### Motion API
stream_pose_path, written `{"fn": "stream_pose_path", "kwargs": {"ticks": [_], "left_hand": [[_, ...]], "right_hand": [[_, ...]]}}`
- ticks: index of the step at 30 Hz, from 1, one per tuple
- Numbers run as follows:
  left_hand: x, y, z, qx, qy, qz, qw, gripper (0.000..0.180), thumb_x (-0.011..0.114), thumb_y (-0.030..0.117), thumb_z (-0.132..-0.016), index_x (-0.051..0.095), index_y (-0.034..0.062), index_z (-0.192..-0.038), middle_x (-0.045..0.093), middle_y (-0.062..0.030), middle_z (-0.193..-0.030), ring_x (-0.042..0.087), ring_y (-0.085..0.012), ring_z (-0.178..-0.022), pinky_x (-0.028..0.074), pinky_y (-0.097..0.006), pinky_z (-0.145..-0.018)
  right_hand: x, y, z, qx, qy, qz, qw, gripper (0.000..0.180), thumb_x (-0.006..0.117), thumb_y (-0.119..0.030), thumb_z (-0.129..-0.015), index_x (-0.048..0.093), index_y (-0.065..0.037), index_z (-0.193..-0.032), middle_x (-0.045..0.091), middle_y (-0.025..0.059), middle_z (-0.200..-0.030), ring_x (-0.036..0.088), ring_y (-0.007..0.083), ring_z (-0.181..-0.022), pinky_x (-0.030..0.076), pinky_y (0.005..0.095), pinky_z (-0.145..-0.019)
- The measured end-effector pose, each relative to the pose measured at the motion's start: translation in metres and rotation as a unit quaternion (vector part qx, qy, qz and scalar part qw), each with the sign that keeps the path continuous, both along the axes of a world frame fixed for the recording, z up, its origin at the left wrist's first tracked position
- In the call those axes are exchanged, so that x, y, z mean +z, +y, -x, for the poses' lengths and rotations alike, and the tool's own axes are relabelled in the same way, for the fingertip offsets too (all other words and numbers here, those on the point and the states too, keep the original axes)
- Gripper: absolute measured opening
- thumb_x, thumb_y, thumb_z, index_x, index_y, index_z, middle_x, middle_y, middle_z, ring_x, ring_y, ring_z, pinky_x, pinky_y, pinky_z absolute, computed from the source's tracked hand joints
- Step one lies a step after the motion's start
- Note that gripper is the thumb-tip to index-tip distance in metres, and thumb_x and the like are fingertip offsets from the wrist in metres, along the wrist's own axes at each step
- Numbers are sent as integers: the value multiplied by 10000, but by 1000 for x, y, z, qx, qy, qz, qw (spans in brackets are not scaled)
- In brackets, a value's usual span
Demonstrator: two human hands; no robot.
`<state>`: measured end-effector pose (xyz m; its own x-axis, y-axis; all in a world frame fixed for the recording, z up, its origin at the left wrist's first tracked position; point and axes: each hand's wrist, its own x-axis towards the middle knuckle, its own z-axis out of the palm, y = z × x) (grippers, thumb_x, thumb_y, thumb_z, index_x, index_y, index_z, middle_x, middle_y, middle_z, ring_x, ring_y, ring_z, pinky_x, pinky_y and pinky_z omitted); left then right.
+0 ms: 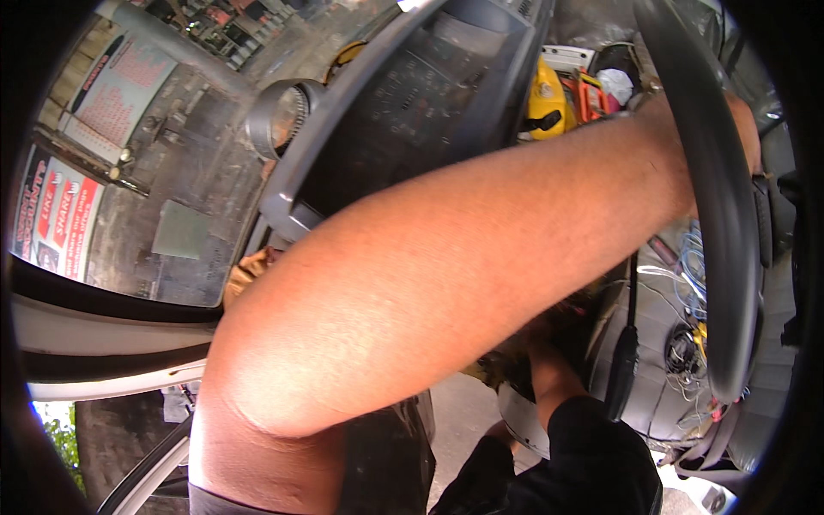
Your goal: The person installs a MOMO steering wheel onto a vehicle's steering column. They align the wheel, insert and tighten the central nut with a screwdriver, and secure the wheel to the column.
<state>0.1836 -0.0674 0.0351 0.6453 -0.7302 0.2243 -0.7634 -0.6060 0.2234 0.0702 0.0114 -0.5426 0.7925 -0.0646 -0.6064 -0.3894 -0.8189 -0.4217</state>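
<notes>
Left hand (745, 130): upper right of frame, partly hidden behind a curved black rim (723, 223); grip cannot be told. Grey instrument cluster (421, 103): sits upper centre.

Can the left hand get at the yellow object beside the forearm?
Probably yes, if it draws back: the yellow object looks mostly uncovered, though the black curved rim partly hides the left hand.
</notes>
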Motion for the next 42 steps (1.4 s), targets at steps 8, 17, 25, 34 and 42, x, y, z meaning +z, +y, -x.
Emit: {"fn": "stream_pose_path", "kwargs": {"ticks": [8,17,25,34,42], "left_hand": [[6,-2,19,-36,-35,108,993,165,774,202,-929,834,69,-1008,791,-171,-965,752,-386,-1003,587,-524,-940],[17,5,22,-75,15,132,988,237,778,183,-969,823,27,-1142,795,-205,-1090,745,-394,-1096,581,-490,-989],[21,2,32,-13,68,172,983,208,805,150,-922,839,43,-1097,815,-159,-1061,760,-353,-1069,592,-463,-988],[16,3,25,-44,-2,136,990,278,799,137,-930,833,72,-1198,808,-163,-1092,756,-359,-1081,588,-473,-1007],[20,4,26,-29,19,101,994,268,741,178,-973,834,79,-1204,815,-147,-1143,746,-354,-1133,561,-478,-1066]], "right_hand": [[74,-23,66,-80,-31,-4,996,483,692,-436,-1043,748,-13,-1269,797,222,-1181,764,415,-1147,595,513,-1047],[415,-264,190,179,118,-482,850,622,823,-216,-1007,562,-51,-1547,753,120,-1233,737,204,-1024,616,384,-895],[585,-355,112,-66,-243,-704,664,585,803,-339,-1038,552,-50,-1481,690,191,-1161,719,339,-988,550,375,-752],[563,-320,-1,-182,-172,-792,557,609,699,-41,-1065,453,-1,-1621,735,97,-1238,780,284,-1019,681,376,-931],[589,-311,-16,-153,-295,-559,760,628,785,-189,-1057,530,157,-1516,751,221,-1184,798,272,-958,684,351,-854]]}}
